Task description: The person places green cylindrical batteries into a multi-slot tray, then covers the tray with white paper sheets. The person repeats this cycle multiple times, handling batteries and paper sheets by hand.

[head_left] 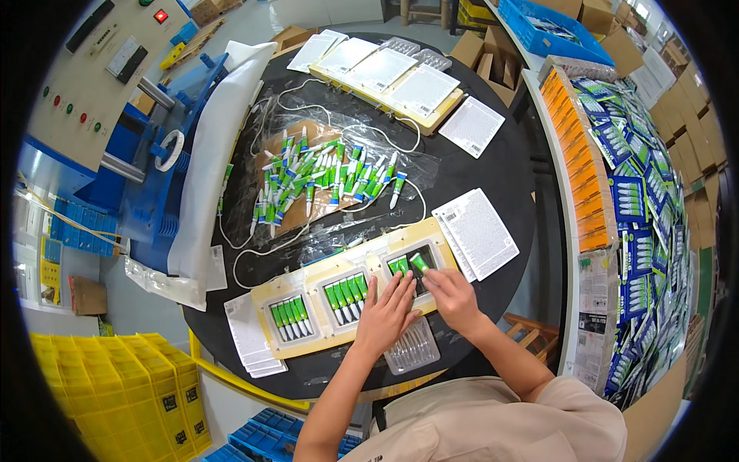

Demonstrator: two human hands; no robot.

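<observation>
A cream-coloured tray frame (312,277) with three openings lies on the near side of the round black table. Clear blisters in its left and middle openings hold rows of small green tubes (289,317) with white caps. My left hand (386,314) rests over the right opening, fingers stretched out and touching the green tubes there. With my right hand (454,299) I pinch one green tube (419,262) above the right side of that opening. Its lower end is hidden behind my fingers. Empty clear blisters (413,348) lie beneath my left wrist.
Loose green tubes (308,179) are heaped on cardboard and plastic beyond the frame. White printed cards (479,233) lie to its right and left (250,331). A second frame with cards (389,81) stands at the back. A blue press machine (154,200) is left; packed blister cards (631,200) fill the right.
</observation>
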